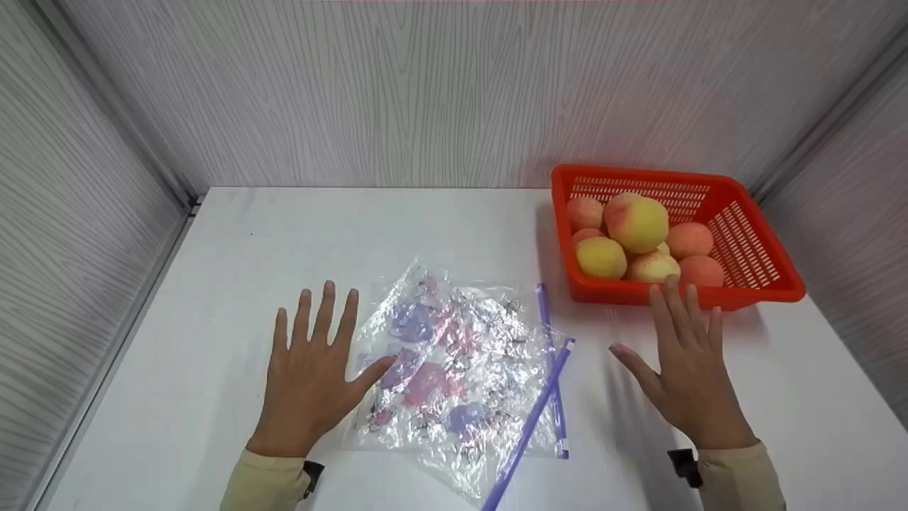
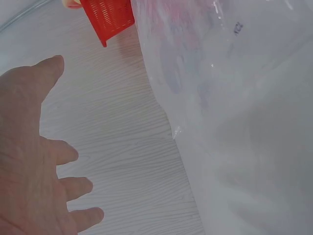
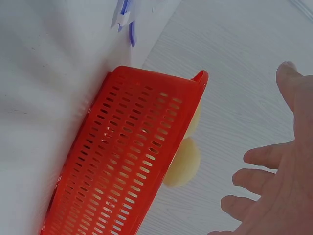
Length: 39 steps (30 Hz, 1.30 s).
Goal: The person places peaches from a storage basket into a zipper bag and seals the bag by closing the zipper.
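Two clear zip bags (image 1: 454, 355) with pink and purple prints lie overlapped on the white table, their purple slider strips (image 1: 528, 429) toward the right. My left hand (image 1: 308, 387) is spread flat at the bags' left side, its thumb over their edge in the head view; it holds nothing. Fingers straight and apart, my right hand (image 1: 688, 376) hovers in front of a red plastic basket (image 1: 770, 262), fingertips overlapping its front rim in the head view. Inside the basket are several peaches (image 1: 638, 224), yellow and pinkish. In the right wrist view the hand (image 3: 274, 181) is apart from the basket (image 3: 122, 147).
The white table (image 1: 319, 227) is bounded by grey wood-grain panels (image 1: 397, 92) at the back and both sides. The basket stands at the back right, near the rear panel. A dark wrist strap piece (image 1: 684, 467) shows at the right cuff.
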Each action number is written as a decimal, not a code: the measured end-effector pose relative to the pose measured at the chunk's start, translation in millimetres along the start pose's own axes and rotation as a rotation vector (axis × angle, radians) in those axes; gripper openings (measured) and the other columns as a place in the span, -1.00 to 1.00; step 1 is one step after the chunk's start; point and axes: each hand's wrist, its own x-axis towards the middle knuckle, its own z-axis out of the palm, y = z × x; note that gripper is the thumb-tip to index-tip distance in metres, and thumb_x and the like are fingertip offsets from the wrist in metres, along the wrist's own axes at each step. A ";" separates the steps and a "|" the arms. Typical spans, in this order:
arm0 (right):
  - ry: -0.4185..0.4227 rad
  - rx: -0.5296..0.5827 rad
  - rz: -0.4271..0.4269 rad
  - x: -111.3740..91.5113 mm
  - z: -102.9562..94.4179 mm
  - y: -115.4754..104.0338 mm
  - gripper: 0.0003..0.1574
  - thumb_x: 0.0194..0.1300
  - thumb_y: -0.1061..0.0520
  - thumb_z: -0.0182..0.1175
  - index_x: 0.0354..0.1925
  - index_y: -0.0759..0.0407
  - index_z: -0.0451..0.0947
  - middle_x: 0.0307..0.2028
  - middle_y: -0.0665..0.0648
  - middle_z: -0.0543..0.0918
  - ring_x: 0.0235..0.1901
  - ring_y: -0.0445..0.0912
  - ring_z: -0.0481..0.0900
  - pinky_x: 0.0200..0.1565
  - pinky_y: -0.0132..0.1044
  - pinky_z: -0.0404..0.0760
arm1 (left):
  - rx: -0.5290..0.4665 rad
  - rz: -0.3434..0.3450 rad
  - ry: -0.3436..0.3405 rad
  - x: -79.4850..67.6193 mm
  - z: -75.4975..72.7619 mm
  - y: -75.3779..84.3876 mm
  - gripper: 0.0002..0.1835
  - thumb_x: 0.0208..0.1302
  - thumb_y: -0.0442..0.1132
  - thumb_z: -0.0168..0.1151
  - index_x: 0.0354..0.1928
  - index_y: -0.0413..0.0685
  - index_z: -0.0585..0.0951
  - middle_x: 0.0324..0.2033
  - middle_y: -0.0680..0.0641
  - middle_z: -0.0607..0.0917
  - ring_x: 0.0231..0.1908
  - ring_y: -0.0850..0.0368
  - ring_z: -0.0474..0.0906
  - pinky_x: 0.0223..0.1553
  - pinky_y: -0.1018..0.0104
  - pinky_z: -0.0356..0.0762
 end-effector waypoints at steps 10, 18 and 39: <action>0.037 0.076 -0.043 8.4 10.1 -4.4 -0.06 0.33 0.10 0.37 0.50 0.32 0.18 0.51 0.29 0.20 0.46 0.21 0.19 0.39 0.23 0.24 | -0.064 0.057 -0.009 -2.6 -2.8 11.2 -0.12 0.30 0.35 0.20 0.49 -0.03 0.36 0.46 -0.31 0.29 0.49 -0.36 0.06 0.47 -0.30 -0.05; -0.025 0.212 -0.026 23.3 28.6 -11.4 -0.49 0.22 0.37 0.40 0.14 0.37 0.55 0.01 0.32 0.61 -0.13 0.11 0.63 -0.06 0.09 0.71 | -0.284 0.245 -0.066 -4.9 4.0 54.7 -0.45 0.38 0.14 0.27 0.26 -0.02 0.59 0.31 -0.22 0.51 0.38 -0.28 0.31 0.38 -0.24 0.25; -0.433 0.432 0.338 36.7 63.8 -19.6 -0.52 0.44 0.10 0.23 0.16 0.41 0.52 0.04 0.34 0.65 0.02 0.22 0.63 0.05 0.09 0.67 | -0.283 0.455 -0.352 -13.6 47.7 120.6 -0.53 0.42 0.14 0.20 0.26 0.14 0.58 0.40 -0.08 0.44 0.39 -0.25 0.31 0.34 -0.17 0.34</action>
